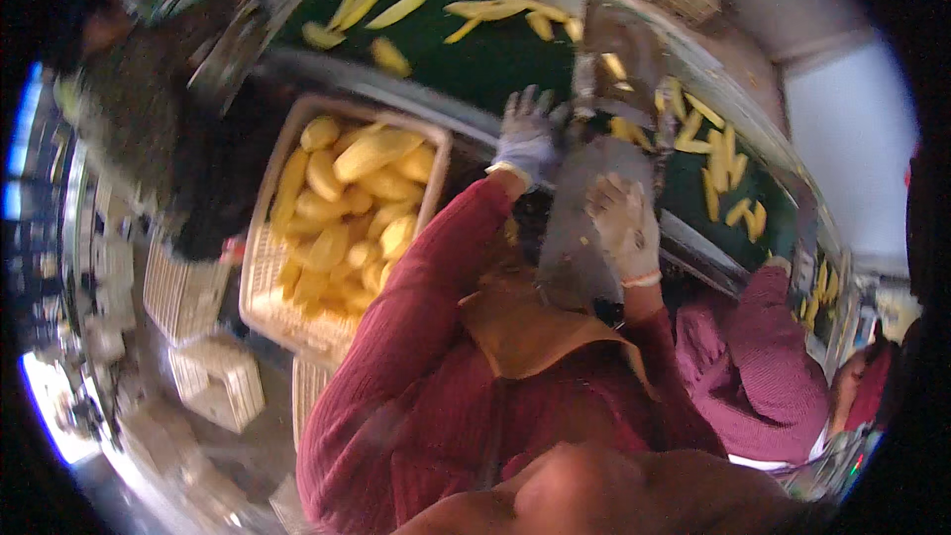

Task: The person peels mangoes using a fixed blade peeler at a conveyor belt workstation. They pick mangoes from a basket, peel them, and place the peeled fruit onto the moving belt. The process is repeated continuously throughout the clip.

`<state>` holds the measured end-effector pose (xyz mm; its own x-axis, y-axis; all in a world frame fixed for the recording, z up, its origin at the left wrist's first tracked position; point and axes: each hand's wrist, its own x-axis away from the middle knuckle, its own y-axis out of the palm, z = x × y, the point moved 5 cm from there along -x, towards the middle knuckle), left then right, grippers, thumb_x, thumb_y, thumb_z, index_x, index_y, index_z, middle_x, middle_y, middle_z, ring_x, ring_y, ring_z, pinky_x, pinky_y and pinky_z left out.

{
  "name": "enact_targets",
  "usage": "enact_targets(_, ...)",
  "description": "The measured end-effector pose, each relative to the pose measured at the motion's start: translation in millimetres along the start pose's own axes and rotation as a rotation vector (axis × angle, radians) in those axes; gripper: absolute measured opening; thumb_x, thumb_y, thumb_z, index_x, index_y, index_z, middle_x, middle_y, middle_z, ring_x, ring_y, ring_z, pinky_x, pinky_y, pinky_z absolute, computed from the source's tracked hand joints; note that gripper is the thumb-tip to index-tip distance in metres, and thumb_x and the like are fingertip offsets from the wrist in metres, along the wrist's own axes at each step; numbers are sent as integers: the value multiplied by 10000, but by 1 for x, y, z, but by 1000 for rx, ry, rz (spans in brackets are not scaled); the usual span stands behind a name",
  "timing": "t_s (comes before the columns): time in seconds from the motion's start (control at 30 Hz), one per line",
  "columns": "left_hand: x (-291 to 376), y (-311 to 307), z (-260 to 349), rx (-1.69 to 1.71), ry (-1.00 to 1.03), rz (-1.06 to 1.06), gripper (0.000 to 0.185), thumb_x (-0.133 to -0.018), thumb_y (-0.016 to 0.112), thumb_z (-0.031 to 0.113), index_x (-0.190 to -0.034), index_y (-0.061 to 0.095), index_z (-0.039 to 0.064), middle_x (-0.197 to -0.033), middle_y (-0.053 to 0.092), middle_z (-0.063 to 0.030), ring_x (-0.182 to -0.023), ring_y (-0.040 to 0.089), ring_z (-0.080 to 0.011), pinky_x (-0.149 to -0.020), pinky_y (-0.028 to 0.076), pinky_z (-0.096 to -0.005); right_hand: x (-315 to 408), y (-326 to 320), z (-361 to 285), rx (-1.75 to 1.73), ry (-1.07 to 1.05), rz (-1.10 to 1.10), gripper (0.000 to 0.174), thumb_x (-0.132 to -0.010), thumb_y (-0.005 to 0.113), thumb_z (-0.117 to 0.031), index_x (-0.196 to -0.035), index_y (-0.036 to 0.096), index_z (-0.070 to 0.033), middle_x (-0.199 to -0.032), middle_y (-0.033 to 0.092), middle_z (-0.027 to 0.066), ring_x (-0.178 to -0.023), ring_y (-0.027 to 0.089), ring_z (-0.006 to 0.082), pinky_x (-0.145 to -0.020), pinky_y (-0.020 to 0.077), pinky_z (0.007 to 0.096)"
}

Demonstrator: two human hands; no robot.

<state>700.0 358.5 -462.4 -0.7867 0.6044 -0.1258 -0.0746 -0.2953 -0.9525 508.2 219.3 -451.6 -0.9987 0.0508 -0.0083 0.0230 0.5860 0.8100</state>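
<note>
My left hand point(529, 130), in a pale knit glove with a bluish back, reaches to the near edge of the dark green conveyor belt point(475, 78). Its fingers are spread, with nothing visible in them. Lower and to the right, my right hand point(624, 227) rests over a grey metal plate point(576, 215) in a soiled whitish glove. No piece shows in that hand, though blur softens its fingers. Yellow cut slices point(400, 7) lie scattered along the belt. Left of my left arm, a plastic crate point(260, 297) holds many peeled yellow pieces point(327, 245), whose exact kind I cannot tell.
A metal crosspiece point(620, 59) spans the belt, with more yellow strips point(717, 160) beyond it. One person in dark clothing point(148, 119) stands at left; another person's purple sleeve point(769, 342) is at right. Slatted crates point(215, 379) stand on the floor at left.
</note>
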Motion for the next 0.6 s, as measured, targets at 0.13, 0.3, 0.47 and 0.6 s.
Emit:
enact_targets(0.13, 60, -1, 2, -57, 109, -122, 543, -1056, 563, 473, -1540, 624, 236, -1682, 521, -135, -1597, 406, -401, -1357, 197, -612, 62, -2, 3, 1069, 18, 175, 435, -1151, 602, -349, -1420, 655, -11, -1423, 686, 147, -1220, 684, 275, -1033, 570, 413)
enact_targets(0.3, 226, -25, -69, 711, -13, 300, 376, -1001, 766, 317, -1316, 758, 112, -1466, 668, -209, -1390, 599, -430, -1221, 456, -519, 91, 2, -11, 919, 113, 424, 376, -1145, 621, -262, -1421, 660, -10, -1362, 702, 94, -1185, 691, 203, -1003, 576, 336)
enact_targets(0.47, 415, -22, -243, 582, -1045, 455, 468, -1027, 774, 312, -1377, 700, 11, -1283, 764, -219, -1182, 720, -398, -1057, 559, -445, 89, 15, -5, 773, 173, 495, 322, -1149, 604, -218, -1384, 690, -15, -1245, 734, 65, -1052, 712, 145, -926, 569, 290)
enact_targets(0.6, 497, 27, -322, 1244, -1542, 657, 614, -1034, 748, 391, -1536, 571, 84, -1363, 682, -107, -1169, 669, -253, -900, 627, -423, 82, 30, 7, 823, 198, 496, 299, -1149, 625, -221, -1356, 708, -23, -1120, 701, 15, -952, 658, 102, -824, 518, 243)
